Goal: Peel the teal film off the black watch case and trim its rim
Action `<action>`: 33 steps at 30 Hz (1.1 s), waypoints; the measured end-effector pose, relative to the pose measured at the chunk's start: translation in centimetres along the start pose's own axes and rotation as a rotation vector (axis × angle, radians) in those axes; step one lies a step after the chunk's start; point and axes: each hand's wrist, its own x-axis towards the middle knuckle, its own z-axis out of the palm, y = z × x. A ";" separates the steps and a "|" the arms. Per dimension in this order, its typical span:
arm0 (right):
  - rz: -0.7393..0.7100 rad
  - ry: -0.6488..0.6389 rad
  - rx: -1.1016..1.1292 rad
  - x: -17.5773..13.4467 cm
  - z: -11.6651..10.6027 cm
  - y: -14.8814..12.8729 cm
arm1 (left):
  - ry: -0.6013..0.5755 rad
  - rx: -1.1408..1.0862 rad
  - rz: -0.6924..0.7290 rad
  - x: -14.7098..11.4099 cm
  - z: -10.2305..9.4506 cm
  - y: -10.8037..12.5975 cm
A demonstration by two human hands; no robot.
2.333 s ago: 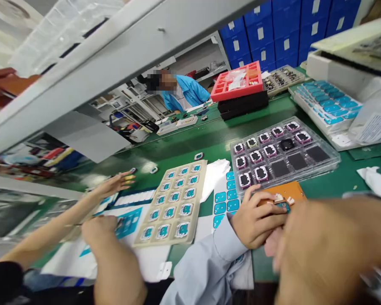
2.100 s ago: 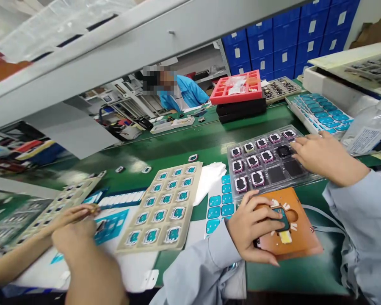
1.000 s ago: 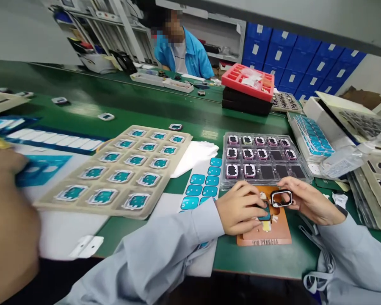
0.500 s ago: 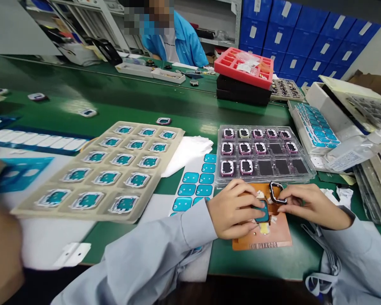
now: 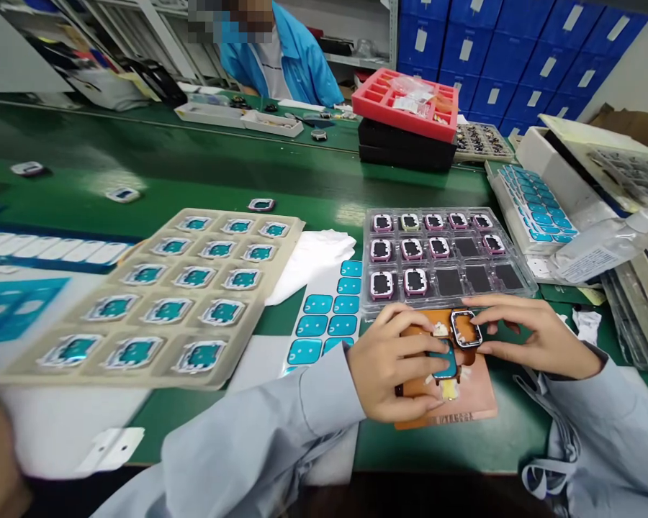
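Note:
My left hand (image 5: 392,363) lies over an orange fixture board (image 5: 480,403), fingers spread. Its fingertips touch a blue-filmed rectangular piece (image 5: 443,362) seated there; part of that piece is hidden beneath them. Just above it on the board, a black rounded watch frame (image 5: 453,327) with a pale inner edge shows orange through its opening. The thumb and index finger of my right hand (image 5: 534,334) pinch its right side. A yellow pad (image 5: 449,390) sits on the board below the blue piece.
Behind the board stands a clear tray (image 5: 518,288) of pink-rimmed watch cases. A beige tray (image 5: 19,367) of teal-centred parts is at left, beside a blue sticker sheet (image 5: 312,325). A spray bottle (image 5: 599,248) and stacked trays flank the right. A person in blue (image 5: 302,68) sits opposite.
The black frame has gone from tilted in my right hand to facing up, close above the board. The view has shifted slightly. At the left edge, another person's hand has left the blue sheet.

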 end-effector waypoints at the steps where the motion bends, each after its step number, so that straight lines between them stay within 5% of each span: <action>1: -0.026 0.004 -0.017 0.0 0.0 0.0 | 0.017 -0.009 -0.006 0.0 0.0 0.1; 8: -0.226 0.140 -0.192 0.2 1.8 -1.7 | 0.221 0.000 -0.282 0.1 0.4 0.8; 15: -0.286 0.143 -0.206 -0.2 3.7 -2.3 | 0.173 0.041 -0.422 0.0 0.8 2.0; 33: -0.293 0.124 -0.184 -0.4 3.6 -1.7 | 0.196 0.100 -0.409 -0.1 0.8 1.8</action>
